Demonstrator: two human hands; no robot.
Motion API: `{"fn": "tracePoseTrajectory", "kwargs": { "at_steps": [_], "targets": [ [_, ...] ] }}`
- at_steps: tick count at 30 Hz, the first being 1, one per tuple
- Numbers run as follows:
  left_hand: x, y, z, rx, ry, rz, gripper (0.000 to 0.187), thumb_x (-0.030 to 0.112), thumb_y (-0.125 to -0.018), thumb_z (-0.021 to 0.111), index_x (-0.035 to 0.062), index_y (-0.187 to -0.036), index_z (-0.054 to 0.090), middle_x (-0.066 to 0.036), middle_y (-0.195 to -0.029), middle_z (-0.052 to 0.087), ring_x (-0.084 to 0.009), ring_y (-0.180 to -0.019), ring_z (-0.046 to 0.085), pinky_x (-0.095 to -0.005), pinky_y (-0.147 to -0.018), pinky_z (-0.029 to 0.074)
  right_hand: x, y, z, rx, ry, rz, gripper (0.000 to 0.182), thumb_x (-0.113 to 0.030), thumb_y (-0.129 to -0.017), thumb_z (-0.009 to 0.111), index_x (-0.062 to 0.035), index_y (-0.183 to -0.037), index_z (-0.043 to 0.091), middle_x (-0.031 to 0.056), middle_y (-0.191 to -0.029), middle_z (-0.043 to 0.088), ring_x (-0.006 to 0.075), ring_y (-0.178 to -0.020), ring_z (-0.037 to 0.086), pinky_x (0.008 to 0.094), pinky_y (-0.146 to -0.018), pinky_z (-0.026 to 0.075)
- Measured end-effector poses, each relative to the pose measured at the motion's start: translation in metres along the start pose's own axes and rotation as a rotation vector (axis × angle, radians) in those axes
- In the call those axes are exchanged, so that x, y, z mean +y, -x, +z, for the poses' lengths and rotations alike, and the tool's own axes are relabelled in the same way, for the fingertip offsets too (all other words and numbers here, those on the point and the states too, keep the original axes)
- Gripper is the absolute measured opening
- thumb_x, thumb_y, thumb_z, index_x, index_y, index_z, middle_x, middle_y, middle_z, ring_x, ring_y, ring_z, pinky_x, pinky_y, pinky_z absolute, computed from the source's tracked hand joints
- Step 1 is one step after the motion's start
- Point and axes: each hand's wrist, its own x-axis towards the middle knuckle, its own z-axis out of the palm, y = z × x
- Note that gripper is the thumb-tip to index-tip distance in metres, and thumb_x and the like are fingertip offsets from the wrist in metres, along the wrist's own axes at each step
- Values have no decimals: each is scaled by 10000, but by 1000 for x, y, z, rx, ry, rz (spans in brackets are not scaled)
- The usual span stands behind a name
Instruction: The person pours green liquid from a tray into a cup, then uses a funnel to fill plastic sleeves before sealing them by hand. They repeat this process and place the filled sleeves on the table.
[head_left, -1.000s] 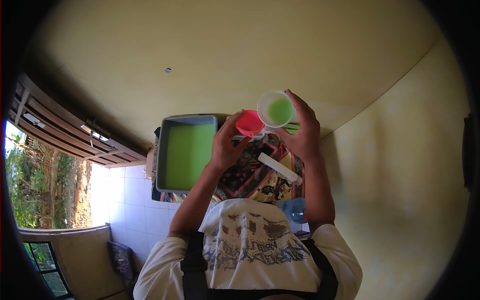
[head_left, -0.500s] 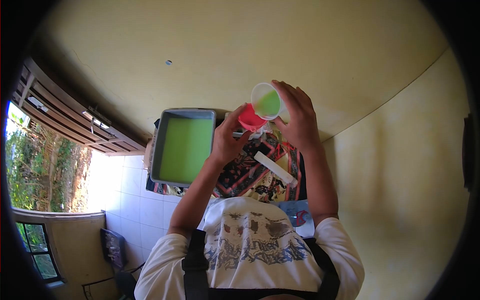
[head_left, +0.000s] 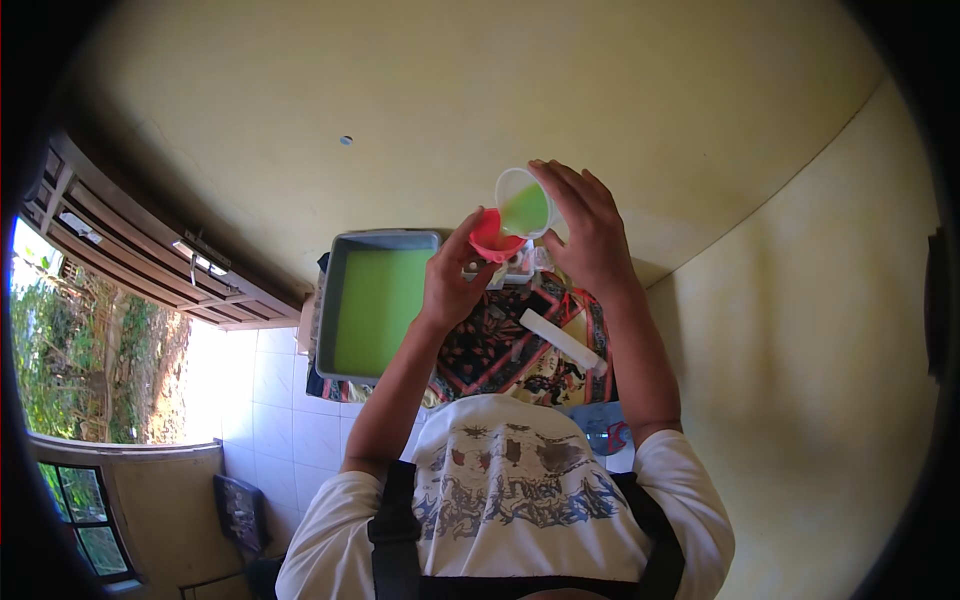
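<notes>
Clear cup: we see it [head_left: 522,203] held above the counter, tilted left with its lip at the red cup [head_left: 492,240]; green liquid [head_left: 528,210] lies inside, reaching the lip.
Red cup: just below and left of the clear cup, its opening turned up towards us.
Right hand [head_left: 597,235]: our fingers are closed around the clear cup's right side.
Left hand [head_left: 452,287]: our fingers are curled partly shut, gripping the red cup by its left side.
Tray [head_left: 324,310]: grey, rectangular, holding a green layer, beside our left forearm.
White strip [head_left: 562,341]: lying aslant on the patterned cloth [head_left: 483,340], between our forearms.
Counter: covered by that cloth.
Small white items [head_left: 516,266]: beyond the cloth's middle, partly hidden by the red cup; we cannot tell what they are.
</notes>
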Motion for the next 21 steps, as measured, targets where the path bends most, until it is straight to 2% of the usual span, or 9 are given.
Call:
{"fn": "tracePoseTrajectory", "kwargs": {
  "at_steps": [21],
  "targets": [
    [-5,-6,-38,-61,5,-43,850,-145,-901,791,16,-1654,430,-193,-1497,664,-231,-1307,693,-383,-1107,586,-32,-18,10,24,37,27,888,32,-760,862,-161,-1567,547,72,-1530,638,285,-1445,586,545,-1229,440]
  ]
}}
